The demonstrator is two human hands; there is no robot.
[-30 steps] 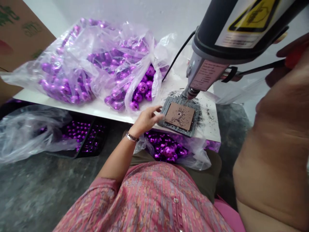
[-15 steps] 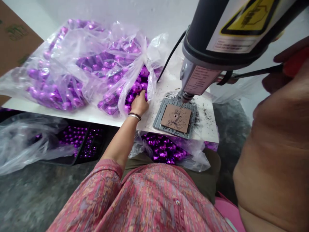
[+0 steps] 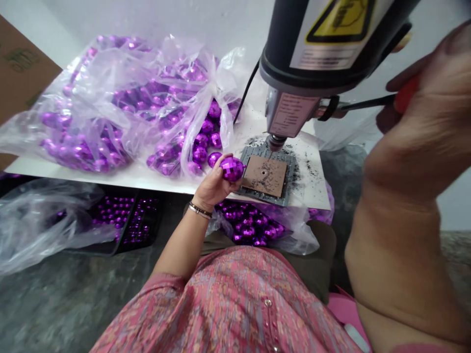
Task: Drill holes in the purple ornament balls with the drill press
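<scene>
My left hand point(image 3: 211, 187) holds a faceted purple mirror ball point(image 3: 232, 169) in its fingertips, just left of the grey base plate point(image 3: 253, 153). A brown pad point(image 3: 265, 176) with a central hole lies on that plate, under the chuck of a bench drill press point(image 3: 275, 142). Dark shavings are scattered around the pad. At the upper right, my right hand point(image 3: 414, 95) is closed around the red-handled lever point(image 3: 404, 94) of the drill. Loose purple balls point(image 3: 200, 154) lie close to my left hand, at the mouth of a clear plastic bag point(image 3: 147, 105).
The white board point(image 3: 311, 189) carries the bag and drill, and its near edge runs just beyond my left hand. Below it, a plastic bag of purple balls point(image 3: 250, 225) rests on my lap. A black tray of purple balls point(image 3: 125, 218) sits on the floor at left, beside a cardboard box point(image 3: 20, 63).
My left hand has come away from the bag with a purple ball and now holds it beside the grey plate. My right hand stays on the lever, and the view has shifted slightly.
</scene>
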